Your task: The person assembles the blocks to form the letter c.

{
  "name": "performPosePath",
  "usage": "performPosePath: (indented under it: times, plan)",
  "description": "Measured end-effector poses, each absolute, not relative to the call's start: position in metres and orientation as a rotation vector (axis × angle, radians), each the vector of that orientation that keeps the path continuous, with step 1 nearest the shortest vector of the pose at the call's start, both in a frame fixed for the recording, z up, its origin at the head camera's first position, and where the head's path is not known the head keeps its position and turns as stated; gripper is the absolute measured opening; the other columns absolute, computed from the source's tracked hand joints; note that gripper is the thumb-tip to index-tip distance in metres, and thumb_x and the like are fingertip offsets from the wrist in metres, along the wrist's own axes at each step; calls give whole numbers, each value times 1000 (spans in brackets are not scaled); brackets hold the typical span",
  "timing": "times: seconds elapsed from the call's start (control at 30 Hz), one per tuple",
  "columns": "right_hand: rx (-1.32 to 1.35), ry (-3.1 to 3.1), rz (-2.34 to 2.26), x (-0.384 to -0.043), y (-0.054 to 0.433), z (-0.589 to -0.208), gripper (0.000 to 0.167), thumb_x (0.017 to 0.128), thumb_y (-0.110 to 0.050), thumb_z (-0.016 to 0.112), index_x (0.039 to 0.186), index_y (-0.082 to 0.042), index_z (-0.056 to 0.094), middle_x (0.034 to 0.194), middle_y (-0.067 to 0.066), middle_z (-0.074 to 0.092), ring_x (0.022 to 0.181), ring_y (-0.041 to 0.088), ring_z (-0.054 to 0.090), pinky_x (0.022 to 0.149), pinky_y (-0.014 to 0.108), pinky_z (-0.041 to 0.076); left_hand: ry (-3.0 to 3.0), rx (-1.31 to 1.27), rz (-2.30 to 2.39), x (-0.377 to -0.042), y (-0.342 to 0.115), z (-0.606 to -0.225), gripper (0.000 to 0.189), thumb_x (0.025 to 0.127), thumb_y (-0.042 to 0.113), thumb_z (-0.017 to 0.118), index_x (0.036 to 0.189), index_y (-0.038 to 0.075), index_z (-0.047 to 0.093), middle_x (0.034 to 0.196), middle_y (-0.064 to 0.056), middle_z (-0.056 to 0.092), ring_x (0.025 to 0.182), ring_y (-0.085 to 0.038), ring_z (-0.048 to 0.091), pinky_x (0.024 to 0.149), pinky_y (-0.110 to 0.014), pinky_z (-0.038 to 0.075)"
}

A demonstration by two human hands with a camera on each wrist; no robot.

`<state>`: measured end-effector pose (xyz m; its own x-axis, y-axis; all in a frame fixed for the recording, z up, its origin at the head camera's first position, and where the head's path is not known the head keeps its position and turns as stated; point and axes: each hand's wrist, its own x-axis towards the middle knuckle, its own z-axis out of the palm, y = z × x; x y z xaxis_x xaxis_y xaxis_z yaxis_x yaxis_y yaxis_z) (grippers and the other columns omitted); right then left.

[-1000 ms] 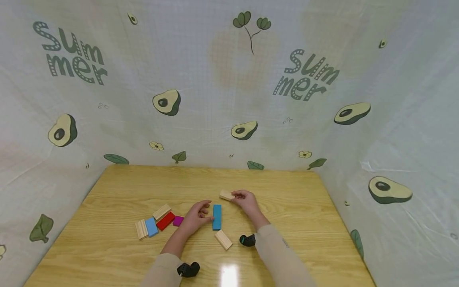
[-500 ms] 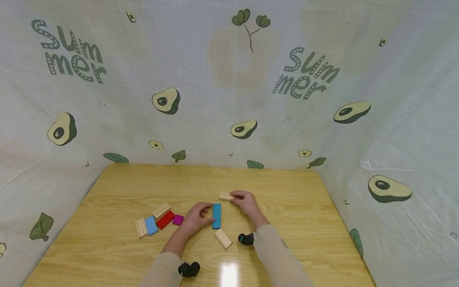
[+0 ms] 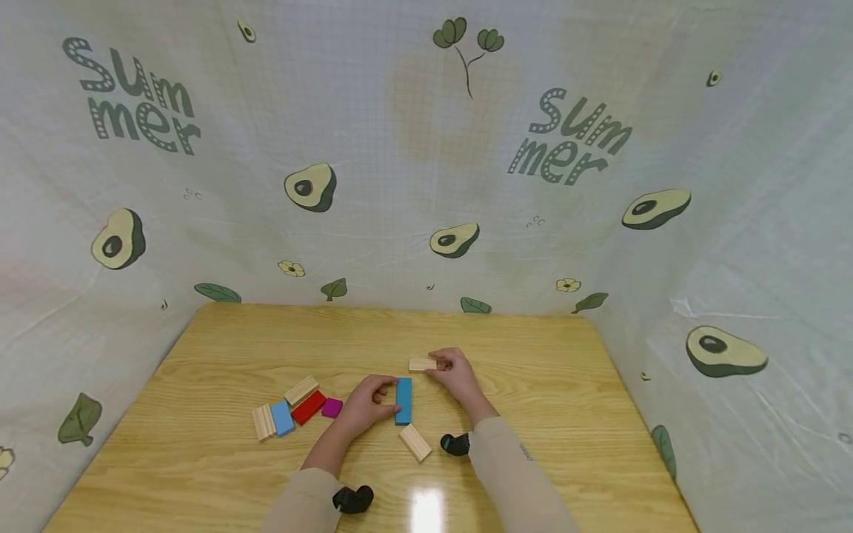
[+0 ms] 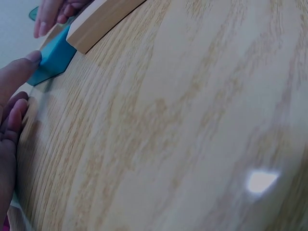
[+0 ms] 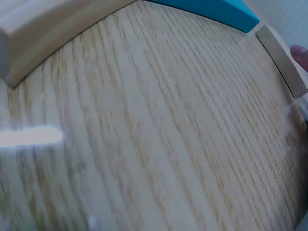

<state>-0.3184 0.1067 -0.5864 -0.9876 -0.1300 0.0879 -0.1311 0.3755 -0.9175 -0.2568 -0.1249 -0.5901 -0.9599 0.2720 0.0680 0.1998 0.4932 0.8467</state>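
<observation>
A long blue wooden block (image 3: 403, 401) lies lengthwise away from me at the middle of the table. My left hand (image 3: 363, 403) holds it from its left side, thumb near its near end and a finger at its far end. In the left wrist view, the thumb (image 4: 21, 70) rests on the blue block (image 4: 53, 60). Just beyond, a plain wooden block (image 3: 422, 365) lies crosswise. My right hand (image 3: 458, 374) pinches its right end between thumb and finger. Another plain block (image 3: 415, 443) lies slanted at the blue block's near end.
Left of my left hand, on the wooden table (image 3: 520, 348), lie a purple block (image 3: 332, 408), a red block (image 3: 309, 408), a light blue block (image 3: 283, 418) and two plain blocks, one (image 3: 302, 390) behind the red. A printed cloth (image 3: 373, 148) walls the back and sides.
The far plain block has turned from a slant to straight crosswise in my right hand. My left fingers have closed in on the far end of the blue block.
</observation>
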Motion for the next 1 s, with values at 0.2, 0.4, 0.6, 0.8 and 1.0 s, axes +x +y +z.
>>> performPosePath:
  times: [0.2, 0.4, 0.6, 0.8, 1.0]
  plan:
    - [188, -2667, 1644, -319, 99, -585, 37, 81, -16, 81, 115, -4, 71, 96, 6, 47, 74, 16, 43, 62, 25, 40, 2659, 405, 1481, -256, -125, -589, 52, 80, 21, 82, 126, 8, 62, 103, -4, 55, 86, -17, 48, 76, -32, 44]
    - [159, -2717, 1613, -323, 97, -579, 37, 79, -15, 83, 112, -4, 72, 103, 10, 47, 86, 21, 42, 71, 31, 39, 2677, 419, 1464, -257, -125, -589, 52, 80, 21, 82, 127, 8, 62, 100, -3, 54, 84, -16, 47, 74, -31, 44]
    - [159, -2785, 1571, -325, 98, -578, 31, 80, -17, 83, 107, -6, 74, 102, 8, 48, 88, 21, 42, 75, 32, 38, 2677, 431, 1460, -257, -125, -590, 53, 81, 22, 82, 127, 7, 62, 100, -2, 54, 84, -16, 47, 74, -31, 43]
    - [187, -2790, 1563, -326, 99, -579, 29, 80, -16, 82, 106, -4, 74, 94, 6, 47, 82, 19, 41, 69, 30, 38, 2664, 416, 1476, -256, -124, -588, 52, 80, 20, 82, 126, 7, 62, 101, -3, 54, 85, -16, 47, 74, -31, 43]
    - [207, -2824, 1564, -328, 99, -579, 29, 83, -14, 79, 109, -5, 74, 94, 6, 51, 81, 19, 42, 69, 30, 38, 2679, 402, 1468, -256, -123, -586, 52, 80, 18, 83, 126, 7, 62, 101, -2, 55, 85, -16, 48, 75, -31, 44]
